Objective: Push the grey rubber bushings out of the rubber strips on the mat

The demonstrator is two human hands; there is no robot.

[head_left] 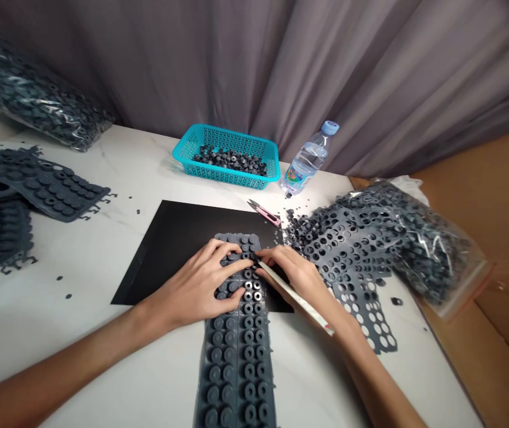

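Note:
A long dark grey rubber sheet of moulded round studs (236,362) runs from the near table edge onto a black mat (156,244). The studs on its right-hand columns show open ring centres; those on the left look capped. My left hand (196,282) lies across the sheet with its fingers spread, pressing on it. At the sheet's right edge, my right hand (299,273) is closed around a slim white tool (303,303). The tool's handle slants back toward my wrist. Its working tip is hidden by my fingers, near the index finger of my left hand.
Behind the mat sit a turquoise basket (183,160) of small dark pieces and a water bottle (305,160). Pink thread snips (264,213) lie at the mat's corner. Punched-out sheets (348,238) and a filled bag (433,244) occupy the right; more studded sheets (53,184) lie left.

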